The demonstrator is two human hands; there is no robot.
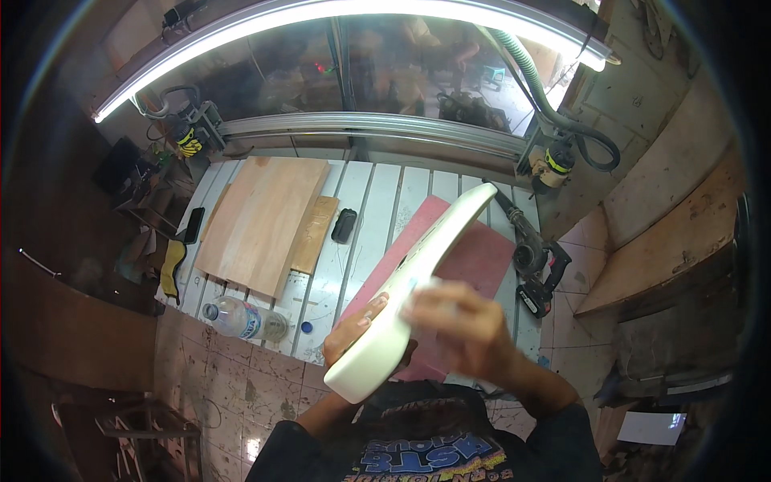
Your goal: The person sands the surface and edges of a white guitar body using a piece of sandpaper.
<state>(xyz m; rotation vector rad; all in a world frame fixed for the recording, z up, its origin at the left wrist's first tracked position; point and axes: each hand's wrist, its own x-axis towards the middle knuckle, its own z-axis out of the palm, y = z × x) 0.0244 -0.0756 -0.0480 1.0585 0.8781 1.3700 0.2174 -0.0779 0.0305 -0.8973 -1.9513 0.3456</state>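
Observation:
A long, curved cream-white body (pixel 365 357) with dark openings along its face is held tilted on edge above a pink board (pixel 482 273) on the slatted table. My left hand (pixel 353 329) grips it from the left, fingertips on its face, the rest partly hidden behind it. My right hand (pixel 458 325) is at its right side, badly blurred, with something small and pale at the fingertips that I cannot make out.
Plywood sheets (pixel 257 217), a black oblong case (pixel 344 226), a plastic bottle (pixel 241 319) and a blue cap (pixel 307 327) lie on the slatted table (pixel 393 181). A cordless blower (pixel 530 273) is at right. Two mounted tools (pixel 554 169) hang from the rail behind.

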